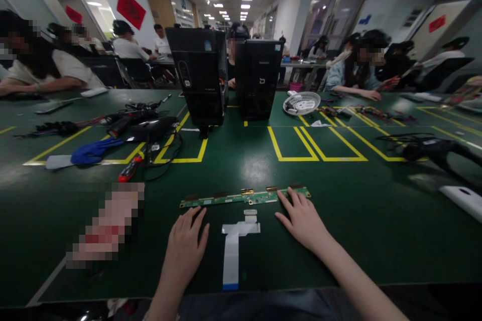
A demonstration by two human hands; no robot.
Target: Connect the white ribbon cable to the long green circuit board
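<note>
A long, narrow green circuit board (226, 199) lies crosswise on the dark green table in front of me. My right hand (303, 218) rests with its fingers spread, the fingertips touching the board's right part. My left hand (186, 241) lies flat near the board's left end, fingers stretched out; whether its fingertips touch the board I cannot tell. Between the hands, a white flat ribbon cable (231, 256) with a folded top and a blue end stretches toward the table's near edge. Its small connector (250, 213) sits just below the board. Neither hand holds anything.
Two black computer towers (196, 75) (259, 80) stand at the table's middle. On the left lie a blue glove (96, 150), a red-and-black screwdriver (130, 169) and tangled black cables. A white basket (301, 104) is beyond, right. A black cabled object (440, 150) lies right. Several people sit around.
</note>
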